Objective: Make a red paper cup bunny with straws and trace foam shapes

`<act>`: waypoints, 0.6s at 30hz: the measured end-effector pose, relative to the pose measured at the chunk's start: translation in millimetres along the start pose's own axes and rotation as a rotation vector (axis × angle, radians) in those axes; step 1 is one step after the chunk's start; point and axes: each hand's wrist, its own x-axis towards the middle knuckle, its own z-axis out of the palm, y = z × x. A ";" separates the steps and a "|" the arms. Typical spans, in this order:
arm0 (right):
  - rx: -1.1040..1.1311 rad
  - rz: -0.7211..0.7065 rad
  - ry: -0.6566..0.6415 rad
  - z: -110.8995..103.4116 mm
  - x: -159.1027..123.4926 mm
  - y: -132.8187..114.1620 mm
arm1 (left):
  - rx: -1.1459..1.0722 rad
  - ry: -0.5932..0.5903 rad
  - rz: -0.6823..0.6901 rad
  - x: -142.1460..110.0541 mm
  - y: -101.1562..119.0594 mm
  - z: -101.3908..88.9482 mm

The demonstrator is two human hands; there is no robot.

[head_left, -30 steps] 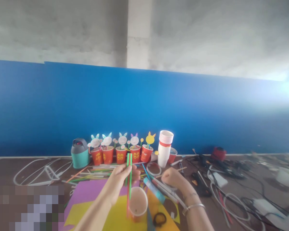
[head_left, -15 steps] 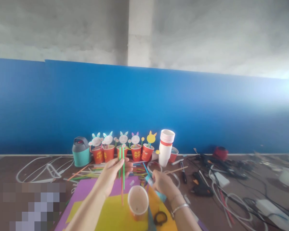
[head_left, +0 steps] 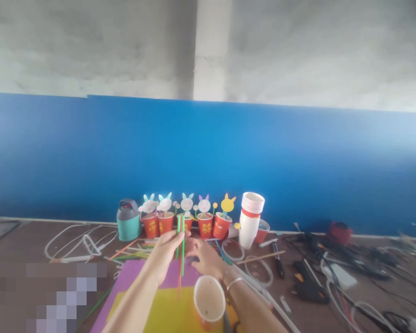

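Observation:
My left hand (head_left: 167, 254) is closed around a few thin straws (head_left: 181, 252), green and red, held upright above the purple paper sheet (head_left: 135, 273). My right hand (head_left: 205, 256) sits just to the right of them, fingers curled toward the straws and close to or touching them; whether it holds anything is hidden. A silver bracelet circles my right wrist. An open paper cup (head_left: 210, 303) with an orange outside stands on the yellow paper (head_left: 166, 314), just below my right hand.
A row of red cups with paper bunny faces (head_left: 187, 217), a teal container (head_left: 127, 220) and a stack of paper cups (head_left: 250, 219) stand along the blue wall. Loose straws, tape rings (head_left: 232, 249), a glue gun (head_left: 307, 284) and tangled cables lie to the right.
My right hand left the blue stick it held and moved left up to the straws. My left hand kept its grip on the straws. The camera shifted slightly.

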 end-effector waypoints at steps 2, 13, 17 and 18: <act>0.055 -0.017 0.032 0.1 3.6 2.3 | 0.003 0.003 0.006 1.1 0.0 -1.2; 0.972 0.102 0.133 -66.2 -40.1 -45.3 | 0.212 0.014 0.164 -0.9 -3.3 8.1; 0.927 0.139 0.143 -70.4 -49.2 -65.5 | 0.312 -0.011 0.258 0.7 -8.4 8.7; 0.892 0.163 0.154 -70.1 -50.0 -66.9 | 0.345 -0.022 0.294 -0.4 -8.4 8.8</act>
